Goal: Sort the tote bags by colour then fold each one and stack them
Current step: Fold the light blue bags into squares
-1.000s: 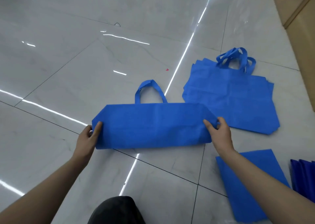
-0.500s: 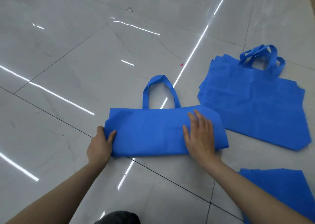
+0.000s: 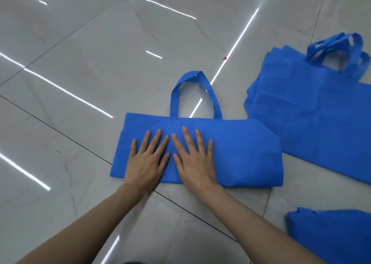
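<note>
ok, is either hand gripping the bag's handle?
No, the left hand and right hand press flat on the folded bag; its handle lies free.

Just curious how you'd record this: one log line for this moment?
step: pressing folded bag flat | left hand: flat on bag | right hand: flat on bag | bag pile: to its right | blue stack: near right

Glossy pale marble floor tiles (image 3: 84, 48), dark grout lines, bright ceiling-light reflections.
</note>
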Available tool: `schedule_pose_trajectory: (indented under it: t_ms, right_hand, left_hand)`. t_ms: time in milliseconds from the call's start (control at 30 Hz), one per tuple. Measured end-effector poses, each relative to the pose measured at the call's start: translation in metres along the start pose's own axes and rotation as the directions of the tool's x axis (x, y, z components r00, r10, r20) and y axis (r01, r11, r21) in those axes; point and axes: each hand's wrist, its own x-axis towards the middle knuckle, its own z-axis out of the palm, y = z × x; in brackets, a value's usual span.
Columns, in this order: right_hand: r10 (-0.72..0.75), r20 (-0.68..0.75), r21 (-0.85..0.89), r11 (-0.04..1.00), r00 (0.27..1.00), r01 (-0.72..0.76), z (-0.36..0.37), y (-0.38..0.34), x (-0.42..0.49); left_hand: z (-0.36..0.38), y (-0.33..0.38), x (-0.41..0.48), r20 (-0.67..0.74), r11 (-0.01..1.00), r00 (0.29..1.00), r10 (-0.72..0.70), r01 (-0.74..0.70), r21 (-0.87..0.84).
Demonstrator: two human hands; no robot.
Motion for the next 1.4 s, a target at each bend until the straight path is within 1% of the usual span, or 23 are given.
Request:
schedule_pose_trajectory:
  t_ms: [67,100,167,233,333,400,433,600,667,800,833,867,933,967,1033,1133,1233,1267,1300,1333,1367,1400]
  right_hand:
    - [-0.063,0.051,0.016,0.998,0.997,0.062,0.003,0.000,0.004]
    - [-0.069,0.063,0.017,0.998,0.996,0.068,0.005,0.005,0.006]
    - [-0.030,0.078,0.017,0.999,0.997,0.028,0.005,0.028,0.009]
    - [0.088,0.072,0.018,0.996,0.994,-0.089,0.003,0.062,0.006]
    - [0.284,0.041,-0.040,0.958,0.958,-0.283,-0.003,0.102,-0.008]
    - [0.367,0.049,-0.064,0.929,0.929,-0.364,-0.006,0.111,-0.015]
    - [0.384,0.060,-0.068,0.922,0.921,-0.380,-0.007,0.111,-0.017]
    - [0.374,0.079,-0.036,0.927,0.924,-0.372,-0.006,0.115,-0.024]
    - [0.378,0.086,-0.039,0.926,0.922,-0.376,-0.006,0.116,-0.030]
    - [0.371,0.109,-0.043,0.929,0.922,-0.368,-0.009,0.114,-0.031]
    - [0.368,0.066,-0.018,0.930,0.927,-0.368,-0.011,0.112,-0.028]
    - [0.365,-0.014,0.031,0.931,0.931,-0.365,-0.012,0.110,-0.023]
    - [0.356,-0.186,0.118,0.933,0.916,-0.339,-0.016,0.107,-0.008]
    - [0.362,-0.208,0.147,0.930,0.909,-0.337,-0.018,0.105,0.003]
    - [0.411,-0.162,0.182,0.906,0.897,-0.382,-0.025,0.099,0.031]
    - [0.519,-0.102,0.255,0.838,0.849,-0.482,-0.036,0.090,0.071]
    - [0.537,-0.030,0.273,0.816,0.843,-0.510,-0.040,0.083,0.100]
    - [0.539,-0.001,0.333,0.794,0.842,-0.508,-0.043,0.083,0.106]
    - [0.539,0.026,0.460,0.741,0.842,-0.489,-0.047,0.082,0.110]
    - [0.525,0.051,0.615,0.654,0.850,-0.441,-0.054,0.079,0.112]
    - [0.493,0.044,0.744,0.565,0.869,-0.358,-0.061,0.076,0.111]
    - [0.458,-0.009,0.816,0.517,0.889,-0.258,-0.069,0.073,0.108]
  left_hand:
    - [0.000,0.001,0.002,0.005,0.999,1.000,0.002,-0.002,-0.032]
    - [0.000,0.001,0.003,0.002,0.999,1.000,-0.012,0.012,-0.047]
    - [-0.001,0.002,0.003,-0.004,0.998,0.999,-0.038,0.037,-0.056]
    - [-0.002,0.002,0.002,0.009,0.997,0.999,-0.043,0.044,-0.069]
    - [-0.004,0.001,0.002,0.015,0.995,0.999,-0.050,0.051,-0.086]
    - [-0.004,0.002,0.001,0.014,0.995,0.999,-0.043,0.044,-0.087]
    - [-0.005,0.003,0.001,0.007,0.995,0.999,-0.036,0.037,-0.091]
    - [-0.020,-0.008,0.018,-0.049,0.993,0.998,0.026,-0.032,-0.110]
    - [-0.019,-0.013,0.020,-0.047,0.991,0.999,0.005,-0.011,-0.132]
    - [-0.008,-0.011,0.014,0.009,0.988,0.998,-0.063,0.063,-0.143]
    - [-0.007,-0.011,0.014,0.010,0.988,0.998,-0.065,0.066,-0.140]
    - [-0.007,-0.011,0.014,0.012,0.988,0.998,-0.067,0.068,-0.138]
    - [-0.007,-0.011,0.014,0.011,0.989,0.998,-0.068,0.069,-0.131]
    - [-0.007,-0.011,0.014,0.008,0.990,0.998,-0.065,0.066,-0.127]
    - [-0.007,-0.010,0.014,-0.003,0.990,0.998,-0.061,0.060,-0.130]
    - [-0.007,-0.011,0.014,-0.006,0.991,0.999,-0.054,0.053,-0.120]
    - [-0.006,-0.012,0.014,-0.008,0.993,0.999,-0.046,0.045,-0.108]
    - [-0.006,-0.012,0.014,-0.008,0.993,0.999,-0.047,0.046,-0.108]
    - [-0.006,-0.012,0.014,-0.011,0.993,0.999,-0.048,0.046,-0.110]
    - [-0.006,-0.012,0.014,-0.012,0.992,0.999,-0.049,0.047,-0.115]
    - [-0.007,-0.012,0.014,-0.012,0.992,0.999,-0.049,0.047,-0.120]
    - [-0.006,-0.012,0.014,-0.012,0.991,0.999,-0.049,0.047,-0.124]
